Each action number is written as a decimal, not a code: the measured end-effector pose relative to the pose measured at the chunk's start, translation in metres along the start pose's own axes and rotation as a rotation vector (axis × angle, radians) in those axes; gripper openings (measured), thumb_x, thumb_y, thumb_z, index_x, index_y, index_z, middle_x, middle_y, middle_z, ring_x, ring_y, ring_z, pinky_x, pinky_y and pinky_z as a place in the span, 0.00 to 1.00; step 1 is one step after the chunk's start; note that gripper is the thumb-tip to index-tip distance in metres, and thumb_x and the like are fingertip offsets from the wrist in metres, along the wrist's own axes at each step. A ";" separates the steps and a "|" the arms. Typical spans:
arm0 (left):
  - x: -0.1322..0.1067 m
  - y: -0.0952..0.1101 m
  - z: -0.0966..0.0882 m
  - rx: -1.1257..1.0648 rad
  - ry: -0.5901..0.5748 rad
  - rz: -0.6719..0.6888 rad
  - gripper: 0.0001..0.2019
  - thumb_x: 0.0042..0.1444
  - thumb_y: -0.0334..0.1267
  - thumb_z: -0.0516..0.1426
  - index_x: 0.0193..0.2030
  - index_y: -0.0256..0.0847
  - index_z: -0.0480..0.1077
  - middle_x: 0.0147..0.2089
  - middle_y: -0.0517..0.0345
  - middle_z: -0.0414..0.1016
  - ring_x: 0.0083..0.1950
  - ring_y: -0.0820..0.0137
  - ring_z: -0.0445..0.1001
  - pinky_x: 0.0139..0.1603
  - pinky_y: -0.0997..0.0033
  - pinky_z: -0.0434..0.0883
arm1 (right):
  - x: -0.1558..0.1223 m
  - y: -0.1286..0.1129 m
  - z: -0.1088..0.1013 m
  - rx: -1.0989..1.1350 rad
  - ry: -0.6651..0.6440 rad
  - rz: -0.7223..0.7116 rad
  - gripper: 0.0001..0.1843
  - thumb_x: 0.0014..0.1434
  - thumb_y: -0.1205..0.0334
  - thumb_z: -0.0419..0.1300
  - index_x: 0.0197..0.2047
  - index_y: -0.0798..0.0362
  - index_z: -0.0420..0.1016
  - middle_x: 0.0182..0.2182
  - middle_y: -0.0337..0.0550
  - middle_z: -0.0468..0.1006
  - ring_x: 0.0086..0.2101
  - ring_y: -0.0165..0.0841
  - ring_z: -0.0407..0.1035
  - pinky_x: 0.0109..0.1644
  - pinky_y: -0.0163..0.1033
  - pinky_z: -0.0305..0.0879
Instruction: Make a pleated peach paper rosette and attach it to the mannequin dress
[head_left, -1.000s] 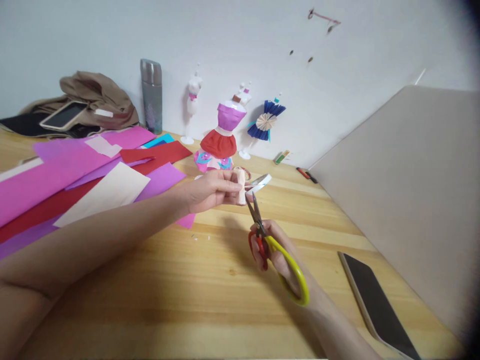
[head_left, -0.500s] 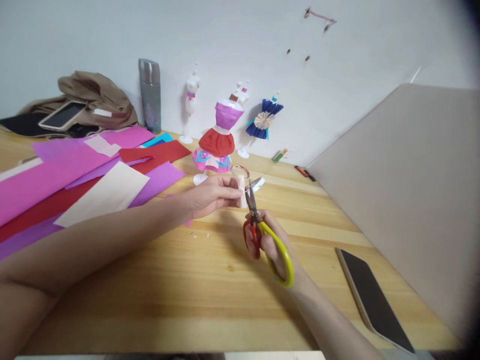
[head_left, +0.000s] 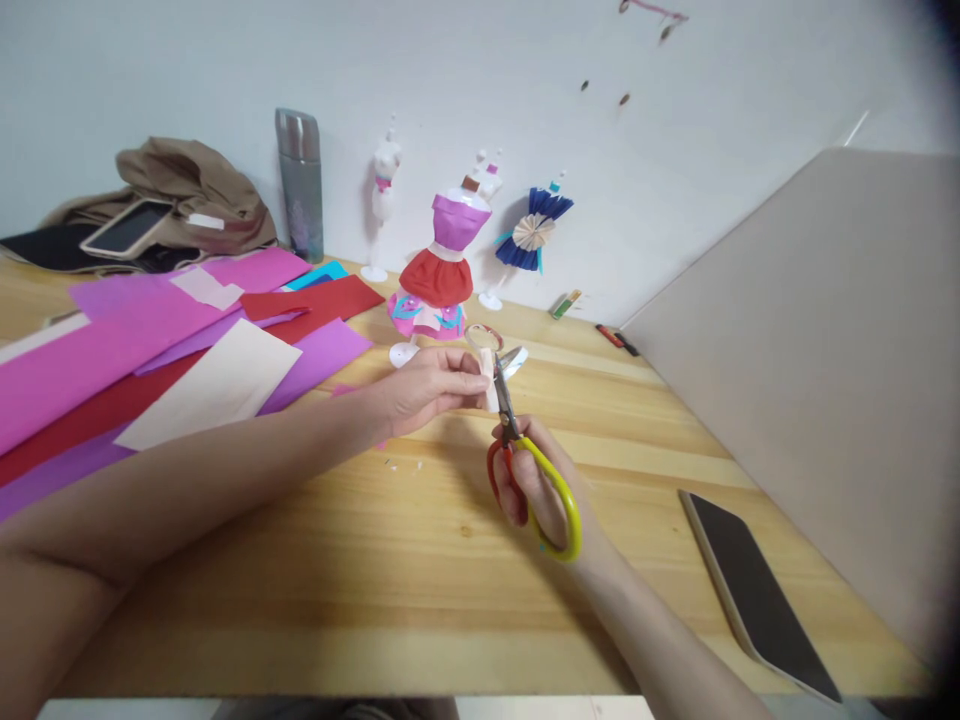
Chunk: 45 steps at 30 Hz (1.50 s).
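Note:
Between the thumb and fingers of my left hand (head_left: 435, 385) is a small folded piece of cream paper (head_left: 490, 382), held upright above the table. My right hand (head_left: 544, 475) grips scissors (head_left: 508, 415) with one red and one yellow handle loop. Their blades point away from me and lie against the paper's right edge, close together. Just behind the hands stands a small dress form (head_left: 442, 265) in a purple top, red skirt and pink lower tier. A roll of tape (head_left: 514, 361) lies beyond the blades, next to another ring-shaped roll (head_left: 484, 338).
Pink, red, purple and cream paper sheets (head_left: 217, 385) overlap on the left. Behind them are a grey flask (head_left: 301, 190) and a brown cloth bag (head_left: 195, 190). A dark-screened phone (head_left: 757, 590) lies at the right, beside a panel (head_left: 817, 330). More dress forms (head_left: 534, 235) stand by the wall.
The scissor blades, which were spread apart, have closed at the edge of the cream paper. My left hand keeps its pinch on the paper. The whole view has shifted slightly.

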<state>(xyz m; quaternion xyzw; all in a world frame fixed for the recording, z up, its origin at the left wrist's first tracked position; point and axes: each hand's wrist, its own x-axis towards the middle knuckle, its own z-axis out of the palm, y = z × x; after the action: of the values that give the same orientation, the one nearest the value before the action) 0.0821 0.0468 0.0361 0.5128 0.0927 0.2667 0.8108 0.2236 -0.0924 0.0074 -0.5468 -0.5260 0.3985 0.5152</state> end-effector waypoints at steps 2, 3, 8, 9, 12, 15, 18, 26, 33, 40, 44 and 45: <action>0.001 -0.001 -0.001 0.000 -0.002 -0.003 0.08 0.51 0.34 0.65 0.30 0.35 0.70 0.34 0.55 0.73 0.41 0.70 0.74 0.55 0.61 0.68 | -0.002 0.001 0.002 0.021 -0.012 0.016 0.26 0.61 0.33 0.56 0.43 0.48 0.60 0.13 0.23 0.61 0.10 0.23 0.49 0.13 0.29 0.45; 0.001 -0.001 -0.001 0.000 -0.005 -0.005 0.07 0.51 0.34 0.65 0.30 0.35 0.70 0.34 0.55 0.73 0.42 0.69 0.74 0.55 0.62 0.68 | -0.003 0.002 0.002 0.037 -0.015 0.024 0.25 0.62 0.34 0.55 0.43 0.48 0.59 0.13 0.22 0.61 0.10 0.23 0.48 0.13 0.29 0.44; 0.002 -0.002 -0.003 -0.019 -0.019 -0.004 0.06 0.51 0.32 0.64 0.30 0.35 0.70 0.32 0.56 0.74 0.40 0.70 0.75 0.53 0.63 0.69 | -0.004 0.000 0.004 0.076 0.005 -0.002 0.22 0.64 0.36 0.54 0.43 0.47 0.59 0.12 0.24 0.62 0.09 0.23 0.48 0.12 0.28 0.43; 0.002 -0.002 -0.003 -0.023 -0.018 -0.001 0.07 0.51 0.32 0.64 0.29 0.35 0.70 0.32 0.56 0.74 0.40 0.70 0.76 0.54 0.63 0.69 | -0.004 -0.001 0.003 0.073 0.018 -0.016 0.22 0.64 0.36 0.54 0.43 0.48 0.59 0.12 0.25 0.63 0.10 0.23 0.49 0.13 0.28 0.44; 0.003 0.000 -0.005 -0.037 -0.009 0.004 0.09 0.51 0.33 0.65 0.28 0.34 0.69 0.32 0.54 0.75 0.44 0.68 0.78 0.58 0.61 0.68 | -0.005 -0.006 -0.004 0.058 0.074 -0.031 0.23 0.63 0.35 0.54 0.43 0.48 0.60 0.13 0.26 0.63 0.10 0.25 0.51 0.13 0.30 0.45; 0.004 0.001 -0.007 -0.052 0.018 0.001 0.10 0.50 0.34 0.67 0.28 0.35 0.69 0.33 0.54 0.76 0.44 0.67 0.79 0.60 0.60 0.68 | -0.009 -0.010 -0.017 -0.091 0.103 0.022 0.22 0.61 0.38 0.58 0.42 0.48 0.61 0.17 0.27 0.63 0.13 0.26 0.53 0.16 0.32 0.49; 0.005 0.000 -0.009 -0.040 0.032 0.014 0.10 0.50 0.34 0.67 0.27 0.35 0.69 0.34 0.54 0.77 0.45 0.66 0.79 0.60 0.59 0.68 | -0.013 -0.010 -0.030 -0.377 0.093 0.093 0.21 0.56 0.44 0.65 0.40 0.49 0.64 0.21 0.30 0.63 0.19 0.26 0.55 0.22 0.34 0.51; 0.002 -0.001 -0.007 0.085 0.052 -0.029 0.04 0.53 0.30 0.63 0.30 0.35 0.70 0.35 0.53 0.77 0.46 0.67 0.79 0.57 0.62 0.70 | -0.024 -0.009 -0.039 -0.712 0.066 0.113 0.20 0.54 0.45 0.65 0.40 0.49 0.64 0.21 0.32 0.64 0.22 0.30 0.58 0.26 0.36 0.54; 0.000 0.000 -0.004 0.137 0.032 -0.050 0.04 0.53 0.31 0.62 0.30 0.36 0.70 0.32 0.55 0.77 0.45 0.67 0.78 0.56 0.63 0.69 | -0.024 -0.021 -0.031 -0.977 -0.072 0.088 0.16 0.56 0.53 0.63 0.40 0.48 0.60 0.22 0.36 0.71 0.21 0.33 0.63 0.28 0.38 0.53; 0.003 -0.006 -0.006 0.198 0.004 -0.035 0.04 0.51 0.31 0.63 0.30 0.36 0.72 0.35 0.53 0.78 0.46 0.67 0.78 0.55 0.63 0.70 | -0.023 -0.039 -0.019 -1.224 -0.195 0.124 0.16 0.55 0.53 0.63 0.43 0.51 0.68 0.35 0.48 0.77 0.32 0.41 0.71 0.32 0.39 0.53; 0.004 -0.005 -0.007 0.225 -0.045 -0.029 0.05 0.51 0.31 0.63 0.27 0.36 0.72 0.34 0.53 0.79 0.47 0.67 0.78 0.57 0.63 0.70 | -0.021 -0.040 -0.017 -1.312 -0.246 0.167 0.18 0.56 0.53 0.63 0.47 0.53 0.72 0.37 0.51 0.78 0.35 0.43 0.72 0.34 0.39 0.53; 0.004 -0.005 -0.007 0.239 -0.057 -0.025 0.05 0.51 0.31 0.63 0.27 0.36 0.72 0.34 0.53 0.79 0.47 0.68 0.78 0.58 0.63 0.69 | -0.020 -0.039 -0.017 -1.331 -0.251 0.182 0.18 0.57 0.55 0.61 0.49 0.54 0.73 0.36 0.52 0.78 0.35 0.43 0.72 0.34 0.39 0.52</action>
<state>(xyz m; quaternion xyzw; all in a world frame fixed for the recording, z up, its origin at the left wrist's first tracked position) 0.0841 0.0528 0.0295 0.6118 0.1071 0.2290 0.7495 0.2311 -0.1178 0.0458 -0.7388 -0.6668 0.0920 -0.0312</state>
